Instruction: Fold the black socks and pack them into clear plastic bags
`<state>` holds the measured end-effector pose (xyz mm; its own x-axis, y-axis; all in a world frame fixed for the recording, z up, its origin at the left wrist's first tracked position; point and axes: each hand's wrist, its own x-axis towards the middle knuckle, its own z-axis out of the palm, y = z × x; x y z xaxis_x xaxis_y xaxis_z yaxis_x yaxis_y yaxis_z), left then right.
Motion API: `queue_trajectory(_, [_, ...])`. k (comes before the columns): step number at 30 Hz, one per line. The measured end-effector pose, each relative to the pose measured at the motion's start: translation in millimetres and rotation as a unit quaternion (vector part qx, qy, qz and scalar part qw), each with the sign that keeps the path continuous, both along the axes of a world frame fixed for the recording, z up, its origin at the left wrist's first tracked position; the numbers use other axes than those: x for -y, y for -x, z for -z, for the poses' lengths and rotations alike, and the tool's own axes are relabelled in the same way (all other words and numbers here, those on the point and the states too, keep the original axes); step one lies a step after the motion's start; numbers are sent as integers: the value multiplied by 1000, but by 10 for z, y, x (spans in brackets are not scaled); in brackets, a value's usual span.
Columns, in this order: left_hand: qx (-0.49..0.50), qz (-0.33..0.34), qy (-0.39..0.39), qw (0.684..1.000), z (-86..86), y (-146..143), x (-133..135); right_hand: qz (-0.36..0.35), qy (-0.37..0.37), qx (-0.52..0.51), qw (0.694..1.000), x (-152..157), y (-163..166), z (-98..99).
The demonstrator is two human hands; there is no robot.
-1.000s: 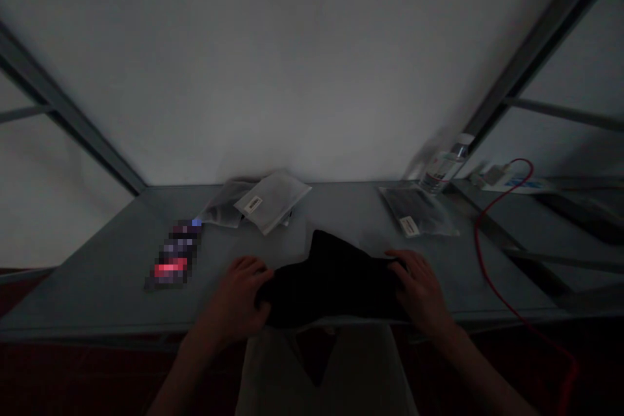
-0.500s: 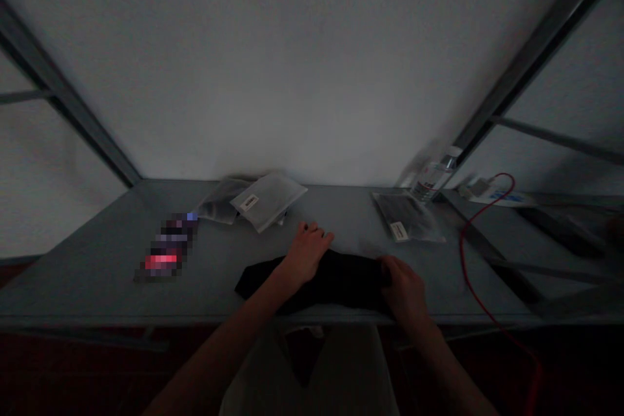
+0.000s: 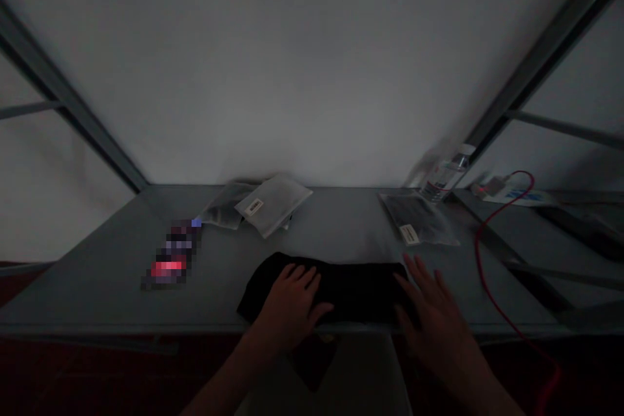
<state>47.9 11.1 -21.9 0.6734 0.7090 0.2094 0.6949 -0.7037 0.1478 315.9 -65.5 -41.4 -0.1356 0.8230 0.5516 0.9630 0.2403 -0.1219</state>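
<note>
A folded black cloth (image 3: 353, 283) lies flat near the front edge of the grey table (image 3: 97, 286). My left hand (image 3: 292, 305) rests flat on the cloth's left half, fingers stretched out. My right hand (image 3: 433, 309) lies flat at the cloth's right end, fingers spread. Neither hand holds anything. The scene is dim.
Clear plastic bags (image 3: 270, 203) with labels lie at the back middle, another bag with dark contents (image 3: 419, 220) at the back right. A water bottle (image 3: 446, 175) stands by the frame post. A red cable (image 3: 492, 253) runs down the right side. A blurred-out item (image 3: 173, 257) sits left.
The cloth has been folded flatter into a long band. My left hand came back from the far edge onto its left half; my right hand opened and lies flat at the right end.
</note>
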Motion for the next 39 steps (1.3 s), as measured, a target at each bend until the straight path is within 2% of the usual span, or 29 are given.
queue_trajectory(2, [0, -23, -32, 999, 128, -21, 114, -31, 3, -9, 999, 69, 262, -3])
queue_trajectory(5, [-2, -24, -78, 997, 277, -23, 224, -35, 71, 12, 997, 12, 506, 126])
queue_trajectory(7, [6, -14, -102, 995, 295, 26, 264, -14, 89, 23, 996, -70, 537, 244])
queue_trajectory(10, [61, -5, -139, 988, 211, 198, 274, 5, 106, 21, 994, -155, 501, 349])
queue_trajectory(12, [138, -57, -175, 973, 136, 361, 224, 4, 114, 13, 993, -174, 486, 363])
queue_trajectory(14, [196, -168, -185, 948, 91, 525, 122, 10, 110, 1, 994, -185, 489, 368])
queue_trajectory(15, [203, -221, -164, 940, 84, 595, 58, 15, 106, -6, 994, -194, 495, 373])
queue_trajectory(17, [194, -294, -69, 933, 93, 690, -66, 26, 100, -20, 994, -226, 514, 387])
queue_trajectory(19, [184, -307, 51, 933, 112, 720, -151, 44, 89, -32, 995, -265, 558, 388])
queue_trajectory(21, [186, -287, 134, 930, 122, 696, -177, 74, 63, -42, 994, -291, 649, 353])
queue_trajectory(22, [189, -275, 149, 931, 125, 673, -171, 87, 45, -47, 994, -294, 712, 321])
queue_trajectory(25, [196, -234, 118, 945, 142, 623, -120, 71, 1, -64, 995, -264, 934, 205])
queue_trajectory(27, [194, -186, 75, 960, 174, 634, -98, 1, 18, -53, 998, -232, 1051, 154])
queue_trajectory(30, [162, -89, 34, 982, 220, 717, -100, -81, 88, -6, 993, -207, 1106, 159])
queue_trajectory(34, [125, 8, 35, 992, 174, 869, -62, -88, 133, 6, 987, -202, 1046, 213])
queue_trajectory(39, [85, 40, -8, 996, 94, 1043, 140, -103, 158, -16, 982, -198, 984, 179])
